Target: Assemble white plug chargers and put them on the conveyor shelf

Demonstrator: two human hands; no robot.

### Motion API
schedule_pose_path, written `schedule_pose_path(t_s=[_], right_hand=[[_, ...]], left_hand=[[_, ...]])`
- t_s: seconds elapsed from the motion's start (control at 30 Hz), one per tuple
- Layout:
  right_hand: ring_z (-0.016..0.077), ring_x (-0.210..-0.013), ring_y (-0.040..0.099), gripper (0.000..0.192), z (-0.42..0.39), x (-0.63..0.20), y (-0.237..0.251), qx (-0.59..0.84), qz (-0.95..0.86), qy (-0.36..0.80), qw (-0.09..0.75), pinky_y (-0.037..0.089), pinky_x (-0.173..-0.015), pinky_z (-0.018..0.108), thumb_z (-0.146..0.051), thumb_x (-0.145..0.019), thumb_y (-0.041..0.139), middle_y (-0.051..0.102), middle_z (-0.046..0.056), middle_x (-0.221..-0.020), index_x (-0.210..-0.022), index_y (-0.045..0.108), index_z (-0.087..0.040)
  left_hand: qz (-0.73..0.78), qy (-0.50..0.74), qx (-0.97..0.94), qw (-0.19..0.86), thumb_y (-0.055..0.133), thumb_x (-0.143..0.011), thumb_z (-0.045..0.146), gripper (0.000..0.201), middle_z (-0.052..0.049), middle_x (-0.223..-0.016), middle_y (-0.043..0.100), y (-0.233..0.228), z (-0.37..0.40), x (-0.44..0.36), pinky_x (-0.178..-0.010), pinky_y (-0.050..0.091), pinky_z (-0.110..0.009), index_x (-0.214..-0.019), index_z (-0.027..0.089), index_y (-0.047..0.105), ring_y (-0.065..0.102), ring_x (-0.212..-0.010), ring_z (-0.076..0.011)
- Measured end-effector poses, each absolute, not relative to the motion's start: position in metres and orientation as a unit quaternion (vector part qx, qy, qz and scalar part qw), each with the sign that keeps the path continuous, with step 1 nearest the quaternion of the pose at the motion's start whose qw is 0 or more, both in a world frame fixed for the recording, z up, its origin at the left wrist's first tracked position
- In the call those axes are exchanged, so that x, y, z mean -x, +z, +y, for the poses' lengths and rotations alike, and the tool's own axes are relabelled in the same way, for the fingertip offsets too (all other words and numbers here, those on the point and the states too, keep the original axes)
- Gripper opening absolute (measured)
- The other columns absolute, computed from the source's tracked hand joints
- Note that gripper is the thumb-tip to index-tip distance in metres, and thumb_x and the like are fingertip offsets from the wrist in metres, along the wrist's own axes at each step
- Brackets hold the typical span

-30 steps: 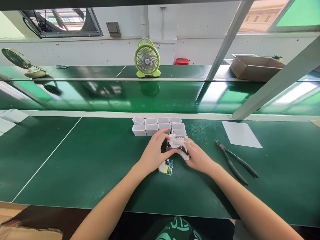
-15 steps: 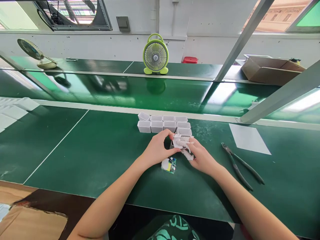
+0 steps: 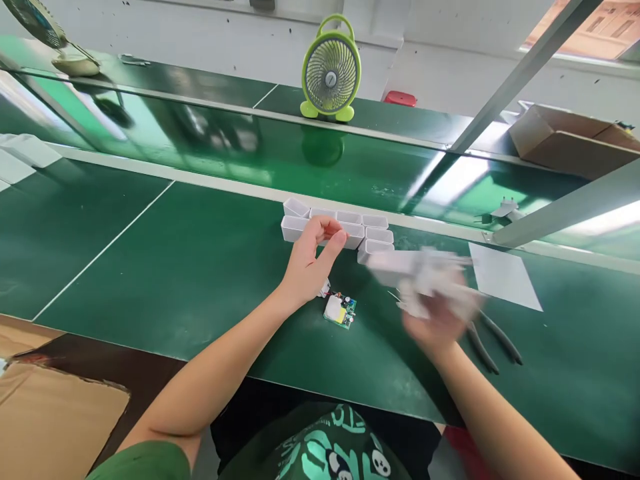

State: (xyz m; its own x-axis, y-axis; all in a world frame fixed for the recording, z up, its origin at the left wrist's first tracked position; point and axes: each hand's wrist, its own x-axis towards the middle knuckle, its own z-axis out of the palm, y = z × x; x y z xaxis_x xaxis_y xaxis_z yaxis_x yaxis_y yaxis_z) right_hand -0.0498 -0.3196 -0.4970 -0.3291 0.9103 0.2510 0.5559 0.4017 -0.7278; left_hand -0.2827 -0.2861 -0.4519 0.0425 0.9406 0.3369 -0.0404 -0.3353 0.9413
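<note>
My left hand hovers before the row of small white boxes. Its fingers are curled loosely, thumb and forefinger a little apart, and nothing shows between them. Below it on the table lies a small green circuit board with a white dome and a yellow part. A small white piece with wires shows by the board, partly covered by the hand. My right hand, smeared by motion, is closed on a bundle of white pieces; their exact kind is blurred. Cutting pliers lie partly hidden behind it.
A white sheet lies at the right of the green table. A metal post slants across the right side. On the shelf behind stand a green fan and an open cardboard box. More white boxes are at far left.
My right hand has moved right, away from my left hand, carrying the white pieces. My left hand has shifted slightly left and up. The camera view has tilted down.
</note>
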Motion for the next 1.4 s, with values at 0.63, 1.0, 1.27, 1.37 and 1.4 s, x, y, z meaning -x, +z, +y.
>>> schedule_pose_path(t_s=[0.63,1.0,1.27,1.37,1.4], right_hand=[[0.0215,-0.094,0.071,0.034,-0.330,0.064,-0.452,0.408,-0.409,0.652,0.491,0.064,-0.071,0.034,-0.046,-0.090,0.057,0.065,0.007,-0.121,-0.119,0.052,-0.029],[0.0188,-0.082,0.072,0.035,-0.336,0.073,-0.446,0.370,-0.332,0.720,0.484,0.064,-0.064,0.028,-0.044,-0.079,0.068,0.068,0.004,-0.108,-0.108,0.059,-0.027],[0.0166,-0.084,0.064,0.023,-0.336,0.068,-0.456,0.417,-0.560,0.418,0.581,0.060,-0.075,0.036,-0.036,-0.090,0.063,0.058,0.002,-0.103,-0.108,0.049,-0.029],[0.0244,-0.097,0.062,0.027,-0.336,0.062,-0.469,0.439,-0.665,0.135,0.588,0.055,-0.086,0.049,-0.024,-0.090,0.058,0.055,0.006,-0.113,-0.113,0.046,-0.031],[0.0281,-0.100,0.061,0.029,-0.335,0.061,-0.474,0.438,-0.702,0.103,0.551,0.054,-0.086,0.052,-0.021,-0.088,0.056,0.056,0.008,-0.114,-0.114,0.047,-0.031]], left_hand=[[0.205,0.472,-0.849,0.120,0.071,-0.087,0.039,0.068,-0.015,-0.129,0.064,-0.451,-0.303,0.274,-0.100,0.052,-0.044,-0.145,0.021,0.039,0.061,-0.120,-0.0280],[0.198,0.466,-0.855,0.111,0.069,-0.087,0.033,0.069,-0.017,-0.128,0.064,-0.455,-0.306,0.273,-0.097,0.052,-0.043,-0.146,0.017,0.038,0.062,-0.117,-0.0276],[0.238,0.584,-0.762,0.144,0.051,-0.095,0.030,0.032,-0.014,-0.117,0.068,-0.460,-0.298,0.278,-0.091,0.053,-0.044,-0.123,0.018,0.060,0.065,-0.109,-0.0277],[0.273,0.664,-0.679,0.151,0.046,-0.098,0.029,0.026,-0.012,-0.109,0.069,-0.462,-0.292,0.279,-0.088,0.054,-0.044,-0.113,0.018,0.064,0.066,-0.102,-0.0253],[0.279,0.679,-0.662,0.150,0.045,-0.099,0.031,0.026,-0.011,-0.106,0.069,-0.461,-0.290,0.280,-0.087,0.054,-0.043,-0.111,0.019,0.065,0.065,-0.099,-0.0246]])
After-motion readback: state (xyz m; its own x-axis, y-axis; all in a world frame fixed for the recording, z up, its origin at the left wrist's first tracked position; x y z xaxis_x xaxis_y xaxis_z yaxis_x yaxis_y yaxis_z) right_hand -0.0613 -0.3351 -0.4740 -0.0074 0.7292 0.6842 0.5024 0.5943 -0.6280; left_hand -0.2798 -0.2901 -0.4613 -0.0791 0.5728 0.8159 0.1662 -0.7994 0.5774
